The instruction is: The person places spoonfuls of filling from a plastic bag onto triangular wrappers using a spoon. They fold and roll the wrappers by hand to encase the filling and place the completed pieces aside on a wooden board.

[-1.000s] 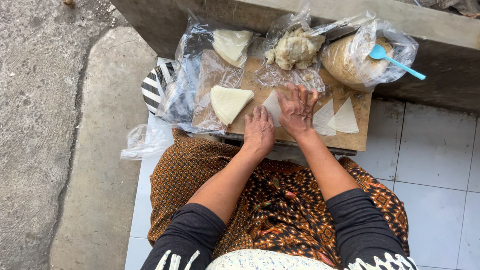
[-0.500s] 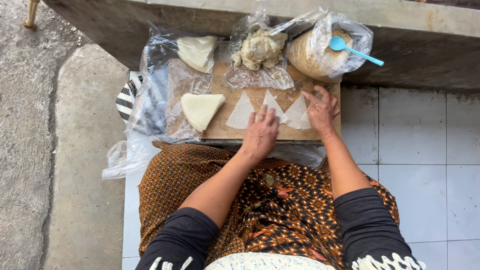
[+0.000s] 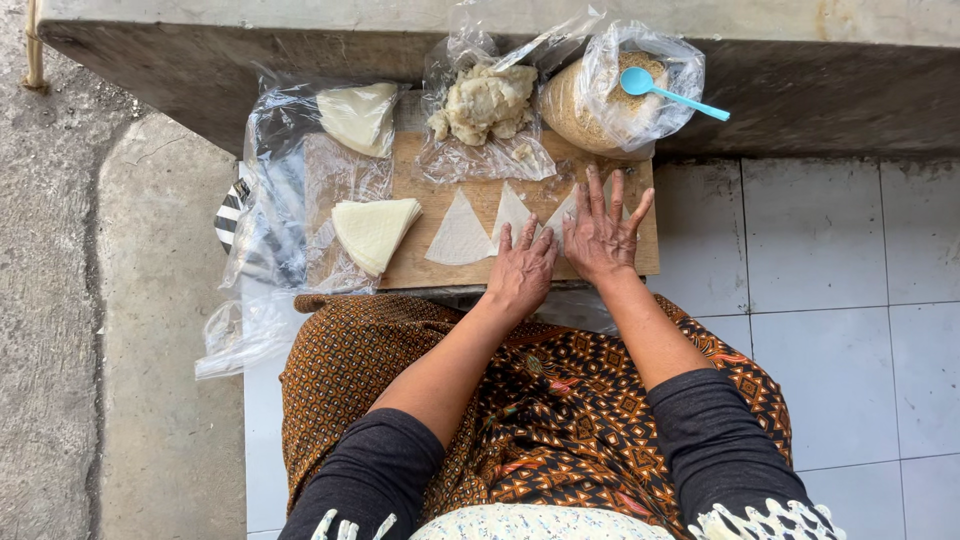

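Both hands flat on thin white wrappers at the centre of the frame.

Left hand [image 3: 522,268] lies fingers together on a triangular wrapper [image 3: 512,212]; right hand [image 3: 603,232] presses down, fingers spread, over another, both on the wooden board [image 3: 440,185]. A stack of wrappers [image 3: 374,231] sits to the left, a blue spoon [image 3: 668,93] upper right.
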